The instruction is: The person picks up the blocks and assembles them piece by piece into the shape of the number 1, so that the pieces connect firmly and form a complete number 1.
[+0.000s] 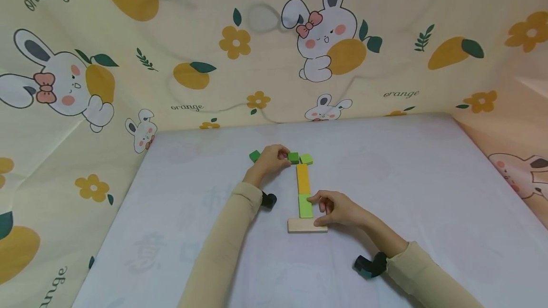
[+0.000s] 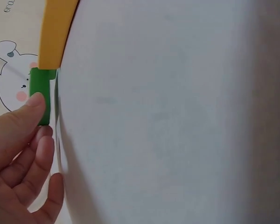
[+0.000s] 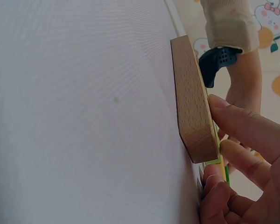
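Observation:
At the top of a line of blocks, my left hand pinches a green block; in the left wrist view the thumb lies on that block's face. To its right is a light green block. Below them runs a yellow block, then a light green block, then a pale wooden plank lying crosswise. My right hand touches the plank's right end with its thumb, and its index finger rests by the light green block's right edge. The right wrist view shows the plank close up.
Another green block lies left of my left hand, partly hidden by it. The white tabletop is backed and flanked by a cream cloth printed with rabbits and oranges. Dark wrist cameras sit on both wrists.

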Demonstrator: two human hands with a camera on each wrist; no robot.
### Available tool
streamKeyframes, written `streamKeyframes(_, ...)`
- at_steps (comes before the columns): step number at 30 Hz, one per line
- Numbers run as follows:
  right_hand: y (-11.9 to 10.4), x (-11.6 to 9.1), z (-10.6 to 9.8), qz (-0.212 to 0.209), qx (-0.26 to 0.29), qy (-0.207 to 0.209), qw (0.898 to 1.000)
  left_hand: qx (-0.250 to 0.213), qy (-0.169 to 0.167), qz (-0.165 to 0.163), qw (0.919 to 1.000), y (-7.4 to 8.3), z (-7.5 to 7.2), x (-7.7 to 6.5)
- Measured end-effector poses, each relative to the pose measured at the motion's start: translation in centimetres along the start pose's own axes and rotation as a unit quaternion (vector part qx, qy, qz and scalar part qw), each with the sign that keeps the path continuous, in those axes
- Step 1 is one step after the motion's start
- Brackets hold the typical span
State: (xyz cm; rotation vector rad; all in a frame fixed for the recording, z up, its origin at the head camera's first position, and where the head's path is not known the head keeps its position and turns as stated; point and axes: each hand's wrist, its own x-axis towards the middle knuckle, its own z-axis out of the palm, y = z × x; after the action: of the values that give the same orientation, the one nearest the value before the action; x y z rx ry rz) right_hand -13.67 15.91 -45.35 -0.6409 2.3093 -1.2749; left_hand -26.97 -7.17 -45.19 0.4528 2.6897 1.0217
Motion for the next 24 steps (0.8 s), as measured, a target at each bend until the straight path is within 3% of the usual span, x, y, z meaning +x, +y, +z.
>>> streamKeyframes(24,0.05,-0.09,-0.03,0.002,0.005,0.002,1.0,0.0,-0.007,-0.018,0.9998,0.26,0.33,-0.35)
